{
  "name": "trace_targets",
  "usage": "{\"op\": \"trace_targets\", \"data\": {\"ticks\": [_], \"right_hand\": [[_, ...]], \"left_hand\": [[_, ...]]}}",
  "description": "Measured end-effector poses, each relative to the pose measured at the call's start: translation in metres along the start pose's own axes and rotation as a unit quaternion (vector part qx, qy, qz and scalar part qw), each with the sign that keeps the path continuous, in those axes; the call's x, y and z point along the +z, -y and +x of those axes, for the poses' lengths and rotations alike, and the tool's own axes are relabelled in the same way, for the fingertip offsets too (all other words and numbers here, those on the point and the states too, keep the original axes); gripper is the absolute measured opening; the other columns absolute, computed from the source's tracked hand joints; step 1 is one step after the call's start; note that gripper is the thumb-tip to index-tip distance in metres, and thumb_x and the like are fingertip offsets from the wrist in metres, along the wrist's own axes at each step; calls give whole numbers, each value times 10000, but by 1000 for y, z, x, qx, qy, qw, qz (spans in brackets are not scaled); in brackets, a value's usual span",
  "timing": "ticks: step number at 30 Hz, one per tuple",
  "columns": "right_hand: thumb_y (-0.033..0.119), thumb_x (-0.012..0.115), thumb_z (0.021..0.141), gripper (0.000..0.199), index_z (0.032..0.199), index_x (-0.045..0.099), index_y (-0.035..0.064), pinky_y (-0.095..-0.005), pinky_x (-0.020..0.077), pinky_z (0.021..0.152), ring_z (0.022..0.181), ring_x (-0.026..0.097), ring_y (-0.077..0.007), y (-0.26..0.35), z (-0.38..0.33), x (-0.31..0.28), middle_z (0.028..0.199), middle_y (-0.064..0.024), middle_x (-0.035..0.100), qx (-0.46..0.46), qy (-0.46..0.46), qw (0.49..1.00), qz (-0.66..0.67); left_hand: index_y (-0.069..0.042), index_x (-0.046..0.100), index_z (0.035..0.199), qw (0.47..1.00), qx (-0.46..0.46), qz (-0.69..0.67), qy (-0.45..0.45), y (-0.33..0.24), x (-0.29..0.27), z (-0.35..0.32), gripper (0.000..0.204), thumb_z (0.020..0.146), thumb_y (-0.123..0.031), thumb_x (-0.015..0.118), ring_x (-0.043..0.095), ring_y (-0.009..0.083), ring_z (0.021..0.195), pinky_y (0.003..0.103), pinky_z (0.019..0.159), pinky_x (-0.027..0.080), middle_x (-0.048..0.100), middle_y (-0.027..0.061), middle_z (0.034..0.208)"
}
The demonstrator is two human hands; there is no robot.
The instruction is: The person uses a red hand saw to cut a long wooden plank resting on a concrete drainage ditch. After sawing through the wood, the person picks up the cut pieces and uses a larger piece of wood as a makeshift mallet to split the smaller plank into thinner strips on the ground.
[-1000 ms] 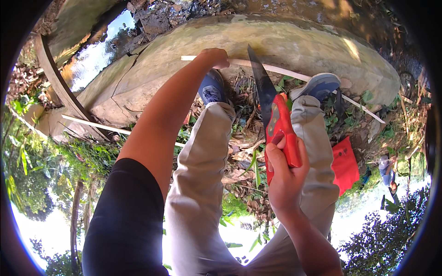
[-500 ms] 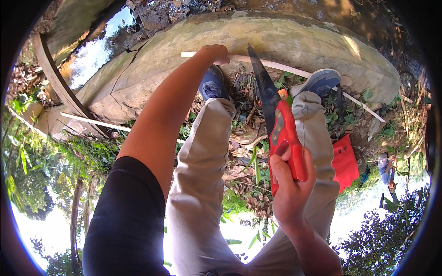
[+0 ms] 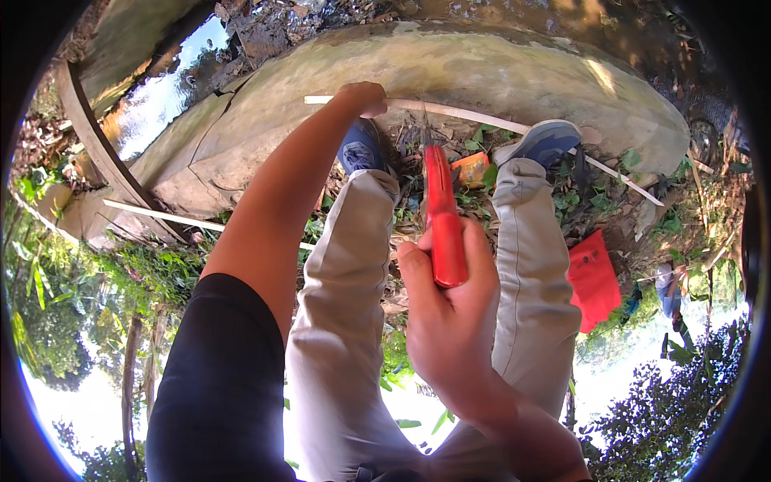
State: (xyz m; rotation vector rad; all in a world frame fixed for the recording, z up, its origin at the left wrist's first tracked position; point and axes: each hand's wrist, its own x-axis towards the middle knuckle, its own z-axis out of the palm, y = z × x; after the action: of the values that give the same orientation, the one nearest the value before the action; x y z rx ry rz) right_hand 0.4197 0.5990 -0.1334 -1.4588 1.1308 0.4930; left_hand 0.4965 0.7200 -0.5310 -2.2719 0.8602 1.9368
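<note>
A red flat sheet [image 3: 593,279] lies on the ground at 3 o'clock. A small orange object [image 3: 471,169] sits between two blue shoes [image 3: 359,147] at 12 o'clock.

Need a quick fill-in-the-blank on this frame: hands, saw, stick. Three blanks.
1. The right hand grips a saw by its ____ handle.
2. The left hand holds a thin pale ____ on the stone slab.
3. Both shoes are ____.

Missing words: red; stick; blue
</note>
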Motion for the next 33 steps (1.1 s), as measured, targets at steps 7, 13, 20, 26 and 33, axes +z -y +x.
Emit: {"op": "trace_targets", "data": {"ticks": [7,13,20,26,33], "right_hand": [[21,653,911,156,943,501,36,-243,416,638,730,507,-70,-16,-30,-45,878,-51,569,9,-53,993,104],[13,645,926,167,946,483,49,-219,400,659,732,462,-57,-28,-4,-60,875,-28,526,-8,-59,991,123],[21,650,937,167,957,488,60,-219,400,667,746,459,-56,-63,20,-50,888,-14,517,12,-51,985,165],[40,662,932,169,953,496,62,-222,400,664,725,460,-52,-83,24,-44,865,-6,517,12,-16,988,150],[58,682,922,189,941,494,68,-219,386,659,715,444,-54,-80,14,-26,845,6,507,44,-51,985,157]], "left_hand": [[-122,702,1042,994,-11,29,-105,-14,-5,-21,230,923,-263,564,694,291,1018,467,841,537,724,99,1036],[-127,633,1003,907,54,124,-399,-14,-38,-10,144,877,-172,580,642,254,975,412,825,443,666,89,972],[-147,654,1142,983,4,97,-153,-8,-27,-5,314,846,-238,601,587,284,1176,424,969,414,648,131,1187],[-103,740,1036,985,-13,109,-132,-7,-49,17,270,801,-184,634,716,320,976,408,800,578,740,143,1021],[-117,734,1045,983,3,111,-145,-5,-50,20,274,802,-220,661,707,311,982,420,801,572,733,127,1026]]}}
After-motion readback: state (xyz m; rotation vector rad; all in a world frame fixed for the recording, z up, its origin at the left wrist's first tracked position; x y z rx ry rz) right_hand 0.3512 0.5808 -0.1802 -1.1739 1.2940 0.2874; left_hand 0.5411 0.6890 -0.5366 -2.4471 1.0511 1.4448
